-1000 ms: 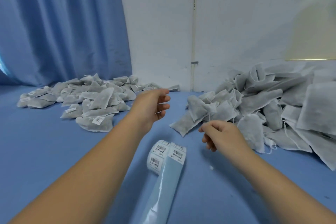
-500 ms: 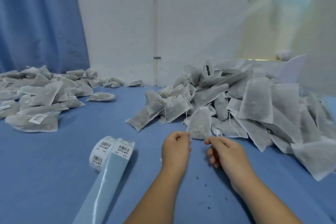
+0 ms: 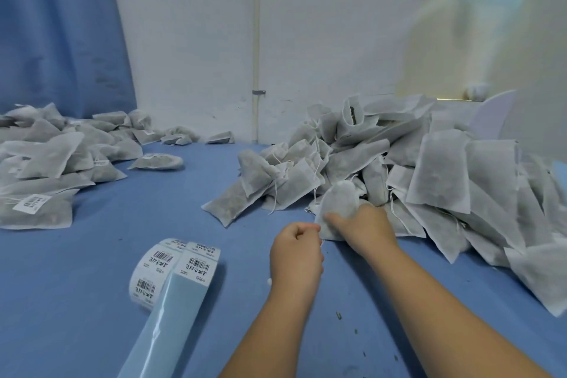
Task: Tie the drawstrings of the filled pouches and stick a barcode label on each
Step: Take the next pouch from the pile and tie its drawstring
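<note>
Both hands are in at the middle of the table (image 3: 92, 301), right at the near foot of the big heap. The right hand (image 3: 363, 225) grips one filled pouch (image 3: 339, 204), fingers curled over its near end with the forefinger laid along the lower edge, and the rounded body of the pouch stands up behind the knuckles. The left hand (image 3: 296, 250) is balled up just beside it, touching the pouch's near corner. Its thumb is pressed tight to the forefinger, pinching the thin white drawstring (image 3: 321, 242) that shows there; how far that string runs inside the fist, I can't tell.

The heap of untied pouches (image 3: 435, 172) runs along the right side of the table and back to the far edge against the white wall (image 3: 190, 40), loose strings trailing out of it. Over at the left edge lies the labelled pile (image 3: 49, 159), with a white barcode sticker (image 3: 32, 202) showing on the nearest bag.

Left of the hands, toward the near edge, sits the label roll (image 3: 153, 270), barcodes facing up, and its pale blue backing strip (image 3: 165, 331) runs off toward the near edge. A blue curtain (image 3: 55, 24) hangs at the far left corner.
</note>
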Action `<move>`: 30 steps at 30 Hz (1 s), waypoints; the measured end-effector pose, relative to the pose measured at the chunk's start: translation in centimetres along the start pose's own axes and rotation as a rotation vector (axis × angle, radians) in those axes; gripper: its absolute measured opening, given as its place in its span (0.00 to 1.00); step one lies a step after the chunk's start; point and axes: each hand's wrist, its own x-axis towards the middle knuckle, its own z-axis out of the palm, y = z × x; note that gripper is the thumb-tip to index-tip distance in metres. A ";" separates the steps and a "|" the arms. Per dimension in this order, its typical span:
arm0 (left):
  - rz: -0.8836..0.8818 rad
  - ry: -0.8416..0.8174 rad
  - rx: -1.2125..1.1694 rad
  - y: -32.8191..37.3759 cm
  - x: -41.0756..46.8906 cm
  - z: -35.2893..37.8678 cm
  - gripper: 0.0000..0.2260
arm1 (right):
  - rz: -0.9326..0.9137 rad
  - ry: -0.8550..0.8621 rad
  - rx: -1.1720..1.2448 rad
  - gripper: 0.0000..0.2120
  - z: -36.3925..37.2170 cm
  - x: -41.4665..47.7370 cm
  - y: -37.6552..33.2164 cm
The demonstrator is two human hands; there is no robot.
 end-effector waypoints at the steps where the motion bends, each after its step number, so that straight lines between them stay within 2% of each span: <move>1: -0.001 -0.001 -0.001 0.1 0.0 -0.1 0.11 | 0.013 -0.018 0.039 0.23 0.0 0.0 -0.1; 3: -0.006 -0.002 -0.007 0.2 0.0 -0.1 0.11 | 0.018 -0.055 0.165 0.17 0.1 0.1 -0.1; 7: 0.025 0.025 0.003 0.3 -0.1 -0.1 0.09 | -0.042 -0.035 0.361 0.14 -0.7 -0.7 0.9; 11: 0.158 0.038 0.061 0.6 -0.6 0.0 0.10 | -0.217 0.051 0.298 0.12 -2.3 -2.5 2.5; 14: 0.269 -0.049 0.105 0.7 -1.1 0.4 0.10 | -0.327 0.095 0.268 0.14 -3.3 -4.2 3.1; 19: 0.293 -0.135 0.123 0.4 -2.3 1.3 0.15 | -0.485 0.163 0.120 0.14 -3.9 -7.5 3.3; 23: 0.257 -0.104 0.097 0.8 -2.5 0.8 0.07 | -0.610 0.118 0.036 0.14 -3.9 -8.9 2.7; 28: 0.213 -0.050 0.059 1.5 -2.4 0.1 0.06 | -0.805 -0.056 0.078 0.10 -3.9 -10.2 2.1; 30: 0.202 -0.044 0.047 1.8 -2.3 -0.2 0.06 | -0.829 -0.122 0.175 0.07 -4.1 -10.4 2.1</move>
